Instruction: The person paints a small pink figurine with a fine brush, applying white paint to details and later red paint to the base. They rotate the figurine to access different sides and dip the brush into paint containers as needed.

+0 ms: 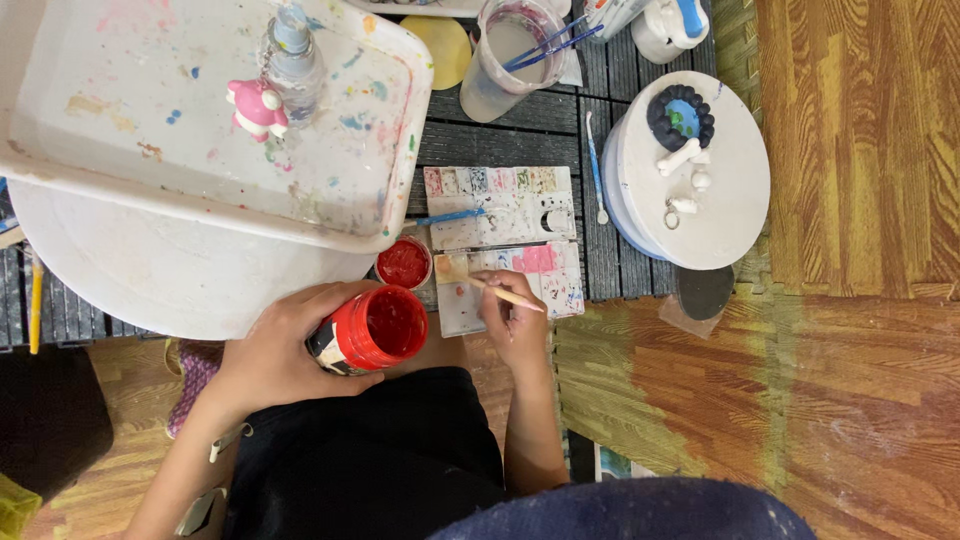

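Open red paint jar (372, 330), tilted, gripped by left hand (280, 355). Lid (404, 263) at twelve o'clock. Right hand (515, 320), three o'clock, pinches brush (508, 295) over palette (505, 245); bristles hard to make out. Tray (130, 190) cut off at frame edge.

1. Even, fairly bright light is falling across the whole scene, with no single strong beam showing.
2. The white tray (390, 150) and the round white stand (735, 215) are reading pale and slightly washed out, though no hard glare is showing on them.
3. Soft shadows are gathering under the tray's near rim and beneath the round stand.
4. The open red paint jar (375, 328) is catching a faint wet sheen inside.
5. The lower left corner is sinking into darkness.
6. Focus is holding sharp at the centre; the wooden floor (860, 400) is looking blotchy and colour-smeared.
7. Straight lines are bending a little toward the edges.
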